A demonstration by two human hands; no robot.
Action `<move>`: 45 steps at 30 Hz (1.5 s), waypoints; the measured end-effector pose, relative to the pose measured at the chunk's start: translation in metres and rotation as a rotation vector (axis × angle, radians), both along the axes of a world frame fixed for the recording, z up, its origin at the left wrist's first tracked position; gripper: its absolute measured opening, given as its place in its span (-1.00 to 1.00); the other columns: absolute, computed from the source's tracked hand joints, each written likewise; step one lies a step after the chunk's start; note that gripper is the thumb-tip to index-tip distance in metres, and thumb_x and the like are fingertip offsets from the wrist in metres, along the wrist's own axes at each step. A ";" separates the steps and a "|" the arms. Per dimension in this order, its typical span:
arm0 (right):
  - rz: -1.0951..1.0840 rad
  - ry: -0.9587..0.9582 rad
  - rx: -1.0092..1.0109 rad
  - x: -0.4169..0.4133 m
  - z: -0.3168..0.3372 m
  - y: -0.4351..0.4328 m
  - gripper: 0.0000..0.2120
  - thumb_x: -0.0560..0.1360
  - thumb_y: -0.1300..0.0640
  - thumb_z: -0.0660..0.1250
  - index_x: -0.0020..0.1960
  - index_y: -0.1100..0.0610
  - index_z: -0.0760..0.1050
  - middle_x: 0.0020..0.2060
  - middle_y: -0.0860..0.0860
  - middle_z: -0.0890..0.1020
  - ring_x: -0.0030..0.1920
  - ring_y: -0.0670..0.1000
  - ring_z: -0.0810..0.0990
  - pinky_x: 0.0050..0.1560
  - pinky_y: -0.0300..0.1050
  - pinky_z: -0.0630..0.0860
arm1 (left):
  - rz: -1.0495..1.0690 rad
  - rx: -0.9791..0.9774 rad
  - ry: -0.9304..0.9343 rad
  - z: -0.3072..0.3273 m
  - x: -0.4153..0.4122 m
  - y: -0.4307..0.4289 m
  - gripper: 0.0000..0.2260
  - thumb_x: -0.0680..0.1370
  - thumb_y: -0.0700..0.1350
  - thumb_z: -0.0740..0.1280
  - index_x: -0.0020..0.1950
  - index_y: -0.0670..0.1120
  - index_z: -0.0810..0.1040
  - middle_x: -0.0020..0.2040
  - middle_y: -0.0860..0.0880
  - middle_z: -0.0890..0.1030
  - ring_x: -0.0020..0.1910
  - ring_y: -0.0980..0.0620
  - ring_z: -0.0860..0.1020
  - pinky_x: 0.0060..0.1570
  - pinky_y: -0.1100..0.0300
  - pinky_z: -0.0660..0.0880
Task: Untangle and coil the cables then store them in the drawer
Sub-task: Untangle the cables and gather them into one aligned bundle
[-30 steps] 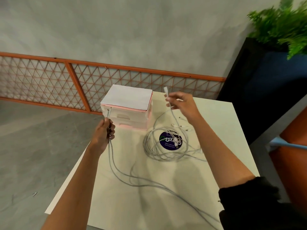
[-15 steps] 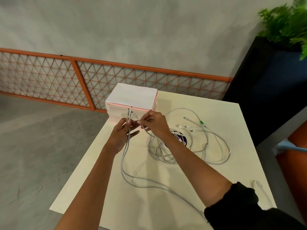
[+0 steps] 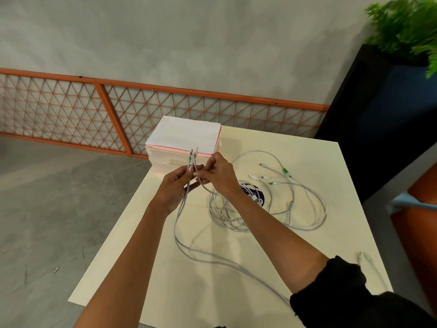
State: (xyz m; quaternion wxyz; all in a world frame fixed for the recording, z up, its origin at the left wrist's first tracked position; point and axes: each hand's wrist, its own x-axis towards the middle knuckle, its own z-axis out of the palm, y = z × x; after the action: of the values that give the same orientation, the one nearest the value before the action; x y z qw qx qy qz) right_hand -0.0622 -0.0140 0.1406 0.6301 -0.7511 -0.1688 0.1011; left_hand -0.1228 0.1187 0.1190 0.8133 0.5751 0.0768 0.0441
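My left hand (image 3: 176, 185) and my right hand (image 3: 218, 176) meet above the table, just in front of the white and pink drawer box (image 3: 184, 140). Both pinch the ends of a long white cable (image 3: 189, 247), holding its plugs side by side and upright. The cable hangs down in a loop onto the cream table (image 3: 307, 159) and trails toward its near edge. To the right lies a tangle of white cables (image 3: 305, 209) with several loose plugs, one marked green (image 3: 286, 171).
A dark round sticker (image 3: 250, 189) shows under the tangle. A black planter (image 3: 378, 114) with a green plant (image 3: 411, 27) stands at the table's right. An orange lattice fence (image 3: 71, 110) runs along the wall behind. Grey floor lies to the left.
My right hand came from above the tangle over to my left hand, bringing its cable end beside the other. The view shifted left, showing more of the tangle.
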 end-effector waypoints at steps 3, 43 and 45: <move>0.025 0.007 0.014 0.000 0.000 -0.001 -0.65 0.34 0.32 0.51 -0.21 0.14 0.31 -0.29 0.20 0.58 -0.25 0.17 0.64 -0.12 0.21 0.61 | -0.008 -0.009 -0.012 0.002 0.003 -0.001 -0.71 0.51 -0.08 0.28 0.10 -0.26 0.56 0.09 -0.18 0.65 0.10 -0.13 0.62 0.09 0.08 0.57; -0.083 0.038 -0.887 0.011 -0.094 -0.155 -0.67 0.42 -0.12 0.42 0.07 0.05 0.51 0.13 0.01 0.51 0.21 0.05 0.45 0.19 -0.01 0.32 | 0.487 -0.247 -0.119 0.032 -0.027 0.053 -0.78 0.65 -0.18 0.13 -0.17 -0.15 0.43 -0.38 0.08 0.56 -0.30 0.20 0.61 -0.29 0.28 0.61; -0.080 0.009 -0.762 0.009 -0.092 -0.154 -0.70 0.36 -0.08 0.49 0.00 0.03 0.56 0.08 -0.01 0.53 0.18 0.04 0.48 0.20 0.02 0.37 | 0.524 -0.260 -0.125 0.034 -0.026 0.053 -0.78 0.65 -0.16 0.14 -0.16 -0.14 0.44 -0.39 0.09 0.58 -0.29 0.21 0.62 -0.27 0.25 0.62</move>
State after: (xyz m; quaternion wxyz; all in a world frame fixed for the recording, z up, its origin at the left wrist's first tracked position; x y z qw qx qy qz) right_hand -0.0527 -0.1677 0.0481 0.3097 -0.9371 -0.0869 0.1355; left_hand -0.1484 0.1715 0.1532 0.8442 0.4230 0.1774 0.2775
